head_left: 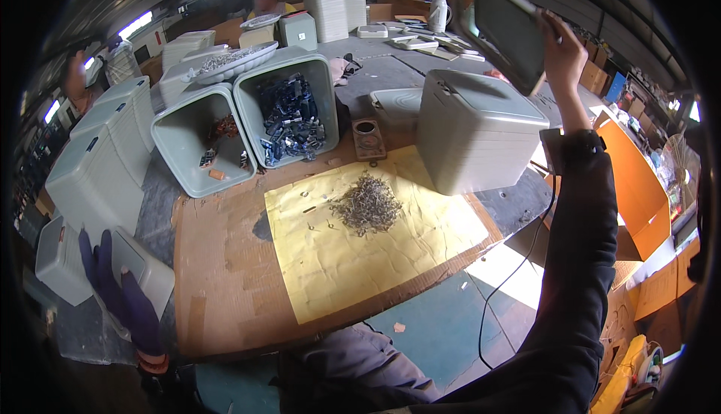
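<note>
Raised at the upper right, my bare right hand (565, 49) grips the edge of a grey rectangular plastic lid (511, 34), held tilted above a stack of pale grey plastic covers (481, 132). At the lower left my left hand (124, 290), in a dark purple glove, has its fingers stretched out. It is beside a pale grey plastic part (146, 267); whether it touches that part I cannot tell. Between the hands, a heap of small metal pieces (368, 203), too fine to make out singly, lies on yellow paper (360, 271).
Two grey bins stand behind the paper: one (169, 140) with orange pieces, one (327, 91) with dark blue pieces. A white dish (255, 57) rests on their rims. Stacked covers (101, 166) line the left. A black cable (518, 279) hangs near my right arm. People sit farther back.
</note>
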### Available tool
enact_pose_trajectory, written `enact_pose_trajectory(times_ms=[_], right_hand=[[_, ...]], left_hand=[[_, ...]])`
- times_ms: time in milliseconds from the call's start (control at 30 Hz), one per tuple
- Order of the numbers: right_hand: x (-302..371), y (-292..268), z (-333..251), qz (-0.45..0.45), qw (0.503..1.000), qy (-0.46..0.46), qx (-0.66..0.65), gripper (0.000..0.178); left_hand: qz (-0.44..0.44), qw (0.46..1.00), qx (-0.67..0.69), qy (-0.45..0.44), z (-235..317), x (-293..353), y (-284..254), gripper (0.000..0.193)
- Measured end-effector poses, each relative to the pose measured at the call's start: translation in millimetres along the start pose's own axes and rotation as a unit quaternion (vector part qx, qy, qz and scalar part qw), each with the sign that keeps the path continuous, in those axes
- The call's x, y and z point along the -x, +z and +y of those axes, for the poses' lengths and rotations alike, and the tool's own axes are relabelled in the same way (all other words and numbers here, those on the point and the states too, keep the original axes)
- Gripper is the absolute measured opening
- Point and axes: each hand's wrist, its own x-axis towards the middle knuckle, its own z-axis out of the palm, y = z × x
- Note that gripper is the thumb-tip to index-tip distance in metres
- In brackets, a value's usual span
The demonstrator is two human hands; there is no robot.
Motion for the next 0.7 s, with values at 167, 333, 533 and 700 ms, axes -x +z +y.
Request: enact_pose_trajectory(times_ms=[167,333,533,700], right_hand=[[-42.2,30.8,-70.0,-0.025,0.831,0.391,-0.395,0.031],[6.6,85.1,-221.8,-0.246,0.57,0.5,-0.604,0.022],[87.8,79.1,-376.8,-0.313,0.386,0.449,-0.743,0.021],[131.0,90.5,-343.4,-0.461,0.471,0.284,-0.696,0.064]], left_hand=[[-0.164,0.835,0.492,-0.187,29.8,7.3,46.8,0.063],[-0.33,0.239,0.855,-0.321,93.4,19.4,82.5,0.107],[-0.327,0.088,0.873,-0.352,147.3,32.3,84.0,0.11],[-0.262,0.269,0.817,-0.438,54.9,48.9,91.8,0.06]])
